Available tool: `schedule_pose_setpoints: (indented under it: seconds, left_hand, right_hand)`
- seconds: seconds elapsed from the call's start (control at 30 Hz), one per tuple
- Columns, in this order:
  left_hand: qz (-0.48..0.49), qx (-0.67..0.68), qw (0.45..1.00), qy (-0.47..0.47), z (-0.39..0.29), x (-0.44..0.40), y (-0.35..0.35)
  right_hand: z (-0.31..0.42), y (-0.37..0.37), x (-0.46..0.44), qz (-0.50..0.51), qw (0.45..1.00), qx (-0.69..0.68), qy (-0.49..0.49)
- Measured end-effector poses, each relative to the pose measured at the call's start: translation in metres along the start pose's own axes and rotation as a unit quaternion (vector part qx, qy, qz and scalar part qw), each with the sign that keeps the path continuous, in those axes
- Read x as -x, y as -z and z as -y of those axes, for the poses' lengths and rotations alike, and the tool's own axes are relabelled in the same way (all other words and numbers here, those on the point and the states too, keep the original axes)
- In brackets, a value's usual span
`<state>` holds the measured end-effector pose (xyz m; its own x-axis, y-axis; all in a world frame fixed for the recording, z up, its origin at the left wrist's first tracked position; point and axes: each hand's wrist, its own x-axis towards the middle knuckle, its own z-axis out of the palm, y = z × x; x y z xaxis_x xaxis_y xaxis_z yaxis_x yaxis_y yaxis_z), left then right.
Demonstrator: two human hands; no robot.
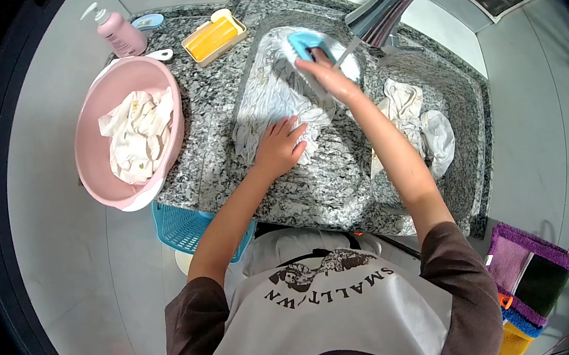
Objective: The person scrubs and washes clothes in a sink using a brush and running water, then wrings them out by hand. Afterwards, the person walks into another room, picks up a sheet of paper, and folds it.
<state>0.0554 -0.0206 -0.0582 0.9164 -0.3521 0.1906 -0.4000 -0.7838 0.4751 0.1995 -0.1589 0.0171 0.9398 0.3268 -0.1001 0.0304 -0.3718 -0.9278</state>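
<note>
A wet whitish cloth (264,86) lies crumpled over the ribbed granite washboard slope of the sink counter. My left hand (281,149) rests on its near edge, palm down with fingers spread. In my right hand (330,79) is a blue-handled scrub brush (298,43), gripped by the handle over the upper right of the cloth. White bristles or foam show around the brush; I cannot tell which. The chrome faucet (385,11) hangs just right of that hand, with a thin stream of water falling beside it.
Left stands a pink basin (88,153) holding white cloth, near a pink pump bottle (122,34) and yellow soap bars (212,39) in a dish. More whitish cloth (402,106) lies in the right granite basin (460,131). Below the counter is a blue basket (182,226).
</note>
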Motion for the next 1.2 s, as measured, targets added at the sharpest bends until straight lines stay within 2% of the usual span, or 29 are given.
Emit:
schedule_pose_setpoints:
  seconds: [0.07, 0.1, 0.13, 0.2, 0.23, 0.27, 0.33, 0.4, 0.47, 0.5, 0.53, 0.6, 0.67, 0.73, 0.8, 0.87, 1.0, 1.07, 1.1, 1.17, 1.2]
  left_hand:
    - [-0.012, 0.012, 1.0, -0.006, 0.001, -0.001, -0.003]
    - [-0.011, 0.012, 1.0, -0.007, 0.0, -0.002, -0.001]
    - [-0.014, 0.009, 1.0, 0.0, -0.001, -0.003, 0.001]
    - [-0.015, 0.007, 1.0, 0.003, -0.005, -0.008, 0.006]
    - [-0.003, 0.012, 1.0, -0.002, -0.008, -0.014, 0.009]
    - [0.01, 0.018, 1.0, -0.006, -0.012, -0.02, 0.011]
    - [0.044, 0.048, 0.998, 0.002, -0.016, -0.04, 0.006]
    - [0.076, 0.077, 0.994, 0.007, -0.02, -0.06, -0.002]
    - [0.06, -0.013, 0.997, 0.047, -0.018, -0.071, -0.023]
    - [0.004, -0.05, 0.999, 0.016, -0.009, -0.072, -0.042]
    - [0.005, -0.049, 0.999, 0.015, -0.01, -0.073, -0.042]
    - [0.116, -0.092, 0.989, -0.027, -0.013, -0.074, -0.039]
    - [0.13, -0.064, 0.988, -0.061, -0.012, -0.065, -0.031]
    - [0.217, 0.025, 0.968, -0.123, -0.006, -0.065, -0.024]
    - [0.236, -0.009, 0.961, -0.143, 0.009, -0.089, -0.026]
    - [0.118, -0.025, 0.993, -0.007, 0.032, -0.102, -0.042]
    - [0.067, -0.102, 0.992, 0.044, 0.017, -0.121, -0.062]
    - [-0.017, -0.171, 0.983, 0.069, -0.005, -0.12, -0.076]
    - [-0.014, -0.169, 0.983, 0.066, -0.005, -0.12, -0.079]
    - [-0.076, -0.091, 0.99, -0.072, -0.001, -0.123, -0.083]
    - [-0.074, -0.089, 0.99, -0.074, 0.011, -0.129, -0.08]
  right_hand:
    - [-0.012, -0.004, 0.004, 0.033, 0.996, 0.082, -0.034]
    - [0.006, -0.004, 0.02, 0.03, 0.994, 0.103, -0.022]
    - [-0.009, -0.006, 0.017, 0.034, 0.989, 0.143, 0.024]
    - [-0.005, -0.009, 0.033, 0.069, 0.98, 0.189, -0.001]
    - [-0.004, -0.012, 0.041, 0.058, 0.975, 0.212, 0.025]
    - [-0.002, -0.011, 0.047, 0.101, 0.972, 0.209, -0.034]
    - [-0.005, -0.014, 0.057, 0.065, 0.966, 0.249, 0.014]
    - [-0.02, -0.01, 0.059, 0.02, 0.968, 0.248, 0.013]
    - [-0.03, -0.002, 0.062, -0.023, 0.968, 0.249, 0.013]
    - [-0.033, 0.005, 0.065, -0.05, 0.979, 0.195, -0.014]
    - [-0.038, 0.012, 0.068, -0.076, 0.986, 0.139, -0.042]
    - [-0.049, 0.028, 0.076, -0.111, 0.981, 0.154, -0.038]
    - [-0.058, 0.043, 0.084, -0.139, 0.985, 0.096, -0.026]
    - [-0.05, 0.054, 0.093, -0.165, 0.983, 0.066, -0.052]
    - [-0.04, 0.06, 0.103, -0.162, 0.983, 0.056, -0.06]
    - [-0.03, 0.061, 0.112, -0.161, 0.985, 0.031, -0.062]
    - [-0.008, 0.059, 0.142, -0.165, 0.982, -0.046, -0.076]
    - [-0.005, 0.055, 0.157, -0.195, 0.974, -0.069, -0.089]
    - [-0.006, 0.055, 0.164, -0.216, 0.969, -0.069, -0.101]
    - [-0.009, 0.058, 0.176, -0.232, 0.961, -0.088, -0.121]
    - [-0.008, 0.059, 0.184, -0.234, 0.96, -0.089, -0.123]
